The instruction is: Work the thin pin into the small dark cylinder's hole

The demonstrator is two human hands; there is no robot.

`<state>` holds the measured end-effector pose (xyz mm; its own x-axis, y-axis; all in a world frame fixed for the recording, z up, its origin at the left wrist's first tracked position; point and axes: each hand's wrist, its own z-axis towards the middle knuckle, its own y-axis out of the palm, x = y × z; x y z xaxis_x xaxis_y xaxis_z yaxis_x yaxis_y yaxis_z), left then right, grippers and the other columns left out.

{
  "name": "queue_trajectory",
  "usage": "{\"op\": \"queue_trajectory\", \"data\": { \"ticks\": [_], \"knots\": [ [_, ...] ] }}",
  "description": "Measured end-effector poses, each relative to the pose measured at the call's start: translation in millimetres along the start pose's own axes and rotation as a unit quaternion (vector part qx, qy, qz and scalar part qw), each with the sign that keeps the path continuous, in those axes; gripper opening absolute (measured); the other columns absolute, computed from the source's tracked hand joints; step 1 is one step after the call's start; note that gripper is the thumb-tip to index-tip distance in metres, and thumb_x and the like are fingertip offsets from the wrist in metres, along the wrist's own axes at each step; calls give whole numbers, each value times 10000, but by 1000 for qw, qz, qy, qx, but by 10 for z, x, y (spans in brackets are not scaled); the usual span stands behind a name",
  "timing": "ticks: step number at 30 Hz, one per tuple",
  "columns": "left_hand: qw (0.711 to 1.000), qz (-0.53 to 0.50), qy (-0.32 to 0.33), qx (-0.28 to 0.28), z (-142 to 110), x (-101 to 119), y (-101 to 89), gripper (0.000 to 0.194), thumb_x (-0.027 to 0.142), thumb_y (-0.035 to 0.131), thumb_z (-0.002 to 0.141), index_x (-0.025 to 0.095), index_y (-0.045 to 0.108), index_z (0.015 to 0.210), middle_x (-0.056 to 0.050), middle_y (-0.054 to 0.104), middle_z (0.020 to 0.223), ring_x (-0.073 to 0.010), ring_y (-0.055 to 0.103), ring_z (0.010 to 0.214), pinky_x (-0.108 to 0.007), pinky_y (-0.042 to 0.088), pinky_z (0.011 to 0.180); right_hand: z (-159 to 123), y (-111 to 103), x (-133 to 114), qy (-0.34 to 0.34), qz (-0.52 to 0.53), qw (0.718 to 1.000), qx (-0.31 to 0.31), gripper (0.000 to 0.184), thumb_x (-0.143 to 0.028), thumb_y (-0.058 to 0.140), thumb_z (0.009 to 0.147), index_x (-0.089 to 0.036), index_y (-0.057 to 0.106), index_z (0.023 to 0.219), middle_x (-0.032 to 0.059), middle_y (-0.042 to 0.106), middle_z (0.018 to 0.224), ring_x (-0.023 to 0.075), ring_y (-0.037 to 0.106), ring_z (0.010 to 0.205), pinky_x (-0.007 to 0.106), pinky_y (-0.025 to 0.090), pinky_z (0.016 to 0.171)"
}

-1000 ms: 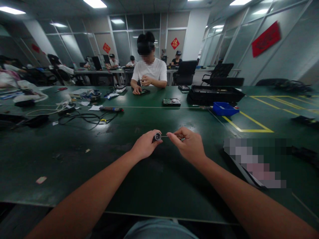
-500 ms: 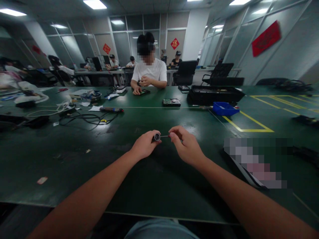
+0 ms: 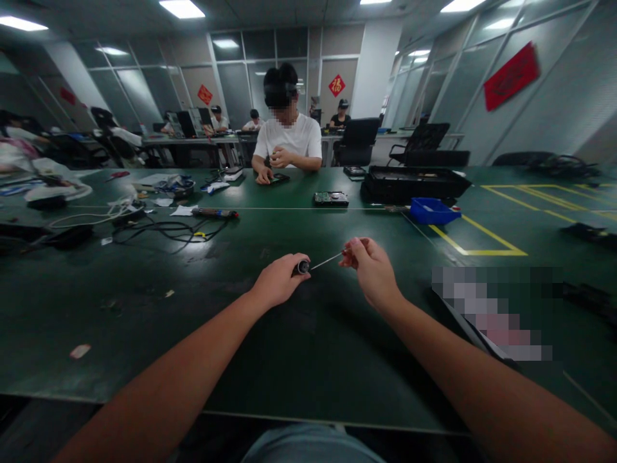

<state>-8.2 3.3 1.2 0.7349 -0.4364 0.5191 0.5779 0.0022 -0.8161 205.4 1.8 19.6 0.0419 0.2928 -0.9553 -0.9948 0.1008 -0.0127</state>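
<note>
My left hand (image 3: 278,280) is closed around a small dark cylindrical part with a silver rim (image 3: 303,267). Its round end faces the right. My right hand (image 3: 370,265) pinches the handle end of a thin screwdriver (image 3: 326,262), whose handle is mostly covered by the fingers. The slim metal shaft slants down to the left, its tip just beside the cylinder's end; whether the two touch I cannot tell. Both hands are held above the green table (image 3: 289,366).
Ahead lie a hard drive (image 3: 330,199), a black tray (image 3: 417,184) and a blue bin (image 3: 434,211). To the left are cables (image 3: 164,233) and a pen-shaped electric screwdriver (image 3: 215,213). A blurred-out flat object (image 3: 486,315) is at right. Across the table sits a co-worker (image 3: 289,138).
My right hand has moved right and slightly up with the screwdriver, so more of the shaft shows and it slants more. My left hand has stayed nearly in place, the cylinder tilting a little.
</note>
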Motion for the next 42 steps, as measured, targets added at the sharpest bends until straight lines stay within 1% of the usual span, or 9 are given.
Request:
{"op": "queue_trajectory", "data": {
  "ticks": [6,9,15,20,24,27,31,38,42],
  "knots": [
    [1000,-2,6,-1,-9,8,-2,245,315,647,870,272,644,1111,-30,673,1029,-215,631,938,-341,479,847,-125,49,-133,-80,-83,993,-11,254,-438,515,950,-196,583,908,33,646,780,169,621,693,335,506,679],
    [1000,8,14,-7,-13,19,4,239,326,648,870,275,649,1104,-30,678,1035,-221,635,952,-342,479,843,-153,63,-160,-107,-118,987,-34,232,-411,504,963,-196,586,931,39,666,799,174,644,722,327,504,688],
    [999,37,12,-12,-9,0,30,280,323,657,866,305,646,1145,-18,680,1094,-231,636,1002,-345,479,850,-188,48,-163,-157,-250,954,-53,182,-359,490,975,-205,586,969,37,701,808,185,677,757,315,483,703],
    [999,44,7,-17,-12,-11,25,303,316,657,865,310,641,1167,-20,677,1101,-234,633,1014,-352,477,870,-187,23,-202,-178,-322,927,-74,193,-358,491,971,-199,599,962,44,695,790,189,660,717,310,457,657],
    [998,48,17,-21,-13,1,17,292,308,657,863,307,650,1155,-21,676,1081,-231,634,998,-352,478,867,-184,10,-218,-163,-284,944,-45,210,-378,490,976,-200,599,953,44,699,793,189,674,733,309,473,679],
    [998,48,24,-24,-15,18,8,281,305,652,867,305,655,1148,-20,676,1062,-227,633,981,-344,481,851,-191,11,-206,-157,-248,954,-57,204,-375,486,981,-203,596,985,41,705,817,185,685,761,307,486,702],
    [998,50,20,-31,-20,28,1,289,307,660,860,305,660,1149,-24,675,1053,-228,633,977,-341,487,844,-194,21,-192,-157,-264,947,-90,185,-351,482,978,-200,587,991,40,706,821,183,685,762,304,482,699],
    [998,54,21,-26,-28,-3,19,318,306,661,854,309,650,1172,-24,673,1080,-236,636,997,-356,486,861,-174,11,-219,-171,-333,923,-93,197,-347,469,979,-195,593,950,38,688,778,179,650,702,300,444,645],
    [997,61,18,-35,-31,13,15,314,292,660,847,319,654,1160,-18,671,1071,-237,637,997,-359,486,859,-180,0,-213,-164,-310,934,-64,211,-369,472,980,-199,591,938,37,688,770,184,660,709,305,451,659]
  ]
}}
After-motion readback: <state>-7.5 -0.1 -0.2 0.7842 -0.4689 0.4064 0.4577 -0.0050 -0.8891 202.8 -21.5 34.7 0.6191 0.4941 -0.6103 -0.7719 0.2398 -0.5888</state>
